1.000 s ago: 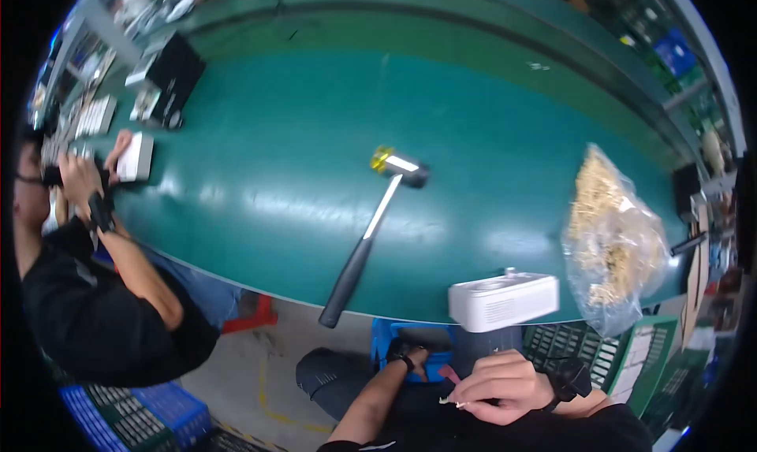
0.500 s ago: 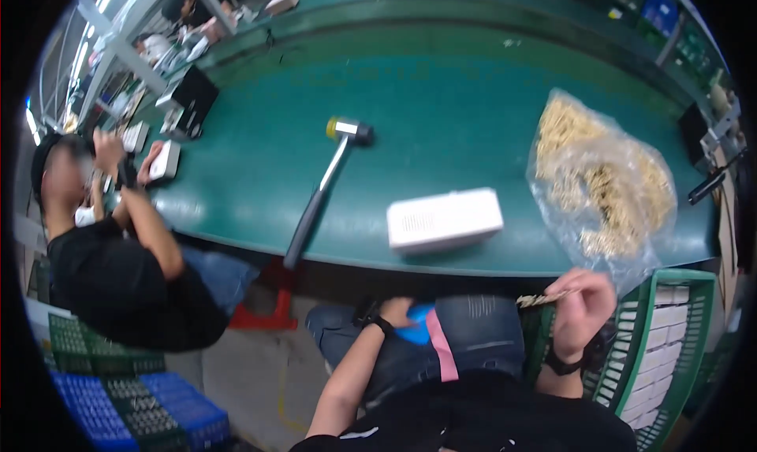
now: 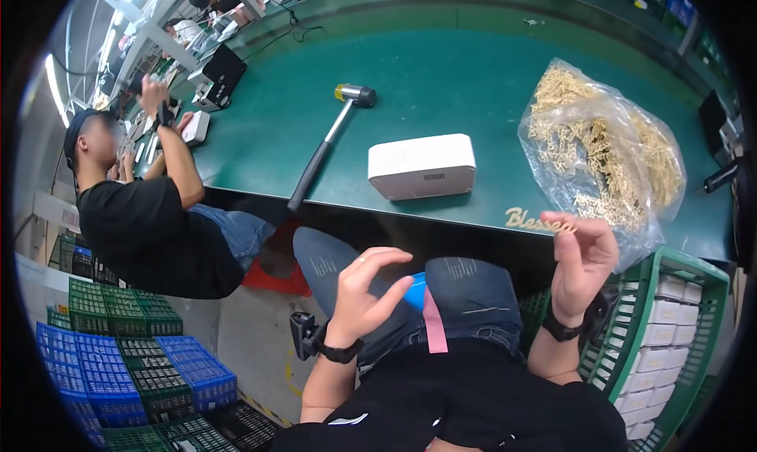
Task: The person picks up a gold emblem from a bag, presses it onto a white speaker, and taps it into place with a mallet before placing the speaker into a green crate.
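Note:
My right hand [image 3: 582, 259] pinches a gold-coloured script word cutout [image 3: 530, 220] between thumb and fingertips, above the near edge of the green table. Raised over my lap, my left hand [image 3: 371, 292] has its fingers apart and nothing in it. On the table ahead lies a white box [image 3: 423, 167] with a small grille on its near side. A clear plastic bag [image 3: 603, 156] of many similar gold cutouts spreads open beyond my right hand. Left of the box, a mallet [image 3: 331, 141] with a yellow and black head rests with its handle at the table edge.
A green crate [image 3: 714, 282] of white boxes stands at my right. On my lap are a blue piece [image 3: 415, 293] and a pink strip [image 3: 433, 326]. A co-worker [image 3: 150, 223] sits at left, beside stacked blue and green crates [image 3: 126, 357].
My left hand has risen from my lap and opened. The cutout in my right hand has turned so its lettering faces me. The view has shifted slightly.

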The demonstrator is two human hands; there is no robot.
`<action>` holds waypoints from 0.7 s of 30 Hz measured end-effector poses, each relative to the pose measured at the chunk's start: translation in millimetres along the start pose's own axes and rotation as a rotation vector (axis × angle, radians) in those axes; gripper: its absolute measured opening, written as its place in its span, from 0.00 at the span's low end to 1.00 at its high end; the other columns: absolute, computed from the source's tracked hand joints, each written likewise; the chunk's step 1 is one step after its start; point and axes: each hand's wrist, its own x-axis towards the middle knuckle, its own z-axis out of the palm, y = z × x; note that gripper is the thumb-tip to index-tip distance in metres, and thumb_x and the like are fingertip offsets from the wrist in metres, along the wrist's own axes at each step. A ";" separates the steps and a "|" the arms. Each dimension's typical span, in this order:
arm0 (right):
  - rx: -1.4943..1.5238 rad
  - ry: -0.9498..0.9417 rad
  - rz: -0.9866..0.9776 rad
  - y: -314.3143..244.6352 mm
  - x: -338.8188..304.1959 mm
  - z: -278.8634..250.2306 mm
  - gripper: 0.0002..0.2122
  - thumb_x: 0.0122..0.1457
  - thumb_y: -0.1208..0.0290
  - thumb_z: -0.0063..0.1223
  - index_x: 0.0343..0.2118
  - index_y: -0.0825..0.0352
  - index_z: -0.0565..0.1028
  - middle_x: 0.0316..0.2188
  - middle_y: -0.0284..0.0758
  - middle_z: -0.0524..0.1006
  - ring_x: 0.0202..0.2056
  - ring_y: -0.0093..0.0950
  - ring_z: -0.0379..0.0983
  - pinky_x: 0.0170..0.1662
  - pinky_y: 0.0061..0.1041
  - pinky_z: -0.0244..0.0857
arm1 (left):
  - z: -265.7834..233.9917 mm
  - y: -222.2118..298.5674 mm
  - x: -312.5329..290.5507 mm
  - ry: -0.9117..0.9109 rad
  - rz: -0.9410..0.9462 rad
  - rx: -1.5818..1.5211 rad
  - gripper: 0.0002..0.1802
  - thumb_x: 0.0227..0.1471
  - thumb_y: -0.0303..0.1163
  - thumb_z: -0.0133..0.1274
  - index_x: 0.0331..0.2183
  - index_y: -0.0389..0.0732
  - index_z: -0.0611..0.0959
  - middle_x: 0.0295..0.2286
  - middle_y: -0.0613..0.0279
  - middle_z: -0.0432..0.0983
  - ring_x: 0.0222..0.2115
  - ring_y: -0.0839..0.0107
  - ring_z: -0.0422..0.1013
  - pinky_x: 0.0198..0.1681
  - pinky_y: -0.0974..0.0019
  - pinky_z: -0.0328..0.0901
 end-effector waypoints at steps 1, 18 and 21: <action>-0.001 0.008 0.001 -1.0 -4.3 2.1 0.05 0.57 0.80 0.51 0.36 0.71 0.71 0.35 0.45 0.79 0.26 0.19 0.69 0.31 0.15 0.59 | 0.3 7.7 0.2 0.053 0.026 -0.045 0.14 0.44 0.26 0.61 0.36 0.34 0.80 0.35 0.51 0.78 0.39 0.58 0.75 0.45 0.61 0.67; -0.064 -0.246 0.302 -2.8 13.8 52.0 0.04 0.52 0.83 0.57 0.31 0.74 0.75 0.31 0.48 0.80 0.30 0.26 0.77 0.31 0.20 0.67 | -8.9 17.4 122.9 -0.106 0.686 -0.002 0.11 0.35 0.19 0.64 0.27 0.36 0.84 0.28 0.57 0.78 0.27 0.64 0.76 0.27 0.68 0.70; -0.120 -0.364 0.265 9.3 44.4 56.5 0.06 0.53 0.80 0.57 0.34 0.74 0.75 0.35 0.48 0.79 0.29 0.23 0.74 0.30 0.18 0.65 | -20.0 5.5 128.0 -0.066 0.683 0.072 0.13 0.34 0.17 0.62 0.30 0.35 0.84 0.28 0.56 0.78 0.27 0.63 0.76 0.28 0.68 0.70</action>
